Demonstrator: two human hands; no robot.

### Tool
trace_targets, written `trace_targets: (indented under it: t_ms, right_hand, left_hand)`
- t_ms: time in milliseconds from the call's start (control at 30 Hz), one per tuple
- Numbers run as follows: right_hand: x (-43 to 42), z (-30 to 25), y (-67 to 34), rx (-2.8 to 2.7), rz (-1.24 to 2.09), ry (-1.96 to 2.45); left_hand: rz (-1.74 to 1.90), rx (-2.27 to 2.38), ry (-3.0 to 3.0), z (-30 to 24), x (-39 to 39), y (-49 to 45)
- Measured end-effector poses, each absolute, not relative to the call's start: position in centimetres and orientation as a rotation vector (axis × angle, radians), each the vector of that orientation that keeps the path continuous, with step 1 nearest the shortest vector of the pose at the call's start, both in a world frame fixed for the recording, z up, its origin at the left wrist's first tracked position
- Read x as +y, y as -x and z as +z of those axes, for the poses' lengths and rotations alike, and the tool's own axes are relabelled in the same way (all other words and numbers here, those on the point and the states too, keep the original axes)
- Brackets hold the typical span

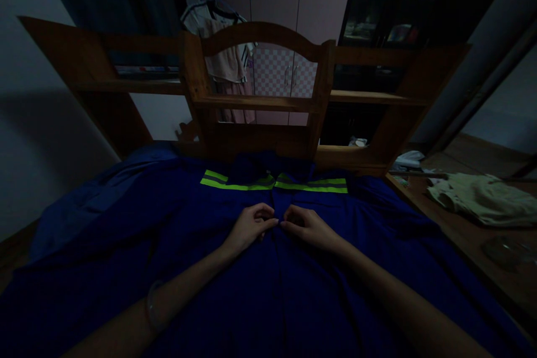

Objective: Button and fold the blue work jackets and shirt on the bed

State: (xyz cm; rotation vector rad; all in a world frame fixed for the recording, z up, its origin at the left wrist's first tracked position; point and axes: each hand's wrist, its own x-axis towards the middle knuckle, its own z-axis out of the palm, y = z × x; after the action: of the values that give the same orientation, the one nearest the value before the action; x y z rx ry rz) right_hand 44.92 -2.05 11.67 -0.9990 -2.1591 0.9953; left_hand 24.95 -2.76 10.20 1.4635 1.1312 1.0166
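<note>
Dim room, brown wooden headboard (260, 140) beyond. Dark-blue cloth jacket (247, 296) with yellow-green chest bands (312, 183) lies spread before you, front edges meeting. Your left hand (253, 222), right hand (306, 225) curl at front opening, grip unclear; fastening seems unfinished.

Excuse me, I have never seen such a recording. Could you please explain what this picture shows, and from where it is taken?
No machine is visible: these are a person's bare left hand and right hand. A camera on the head looks forward and down. A dark blue collared work jacket with yellow-green reflective strips lies spread out, apparently on a bed, before a wooden headboard. Both hands' fingertips meet near its front opening; the picture is too dark to tell whether they pinch fabric. The left wrist wears a bracelet. To the right, a pale cloth lies on a brown surface.
</note>
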Motion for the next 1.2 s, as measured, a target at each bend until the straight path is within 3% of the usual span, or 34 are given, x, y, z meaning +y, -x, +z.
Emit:
trace_targets:
  t_ms: [567,1200]
  right_hand:
    - [-2.6,11.5,-44.0,-2.190,0.763,0.958]
    - [-2.6,11.7,-44.0,-2.190,0.751,0.965]
  left_hand:
    - [0.932,1.158,-1.586,10.0,-2.9,-24.8]
    - [0.968,1.155,-1.413,10.2,-3.1,-25.4]
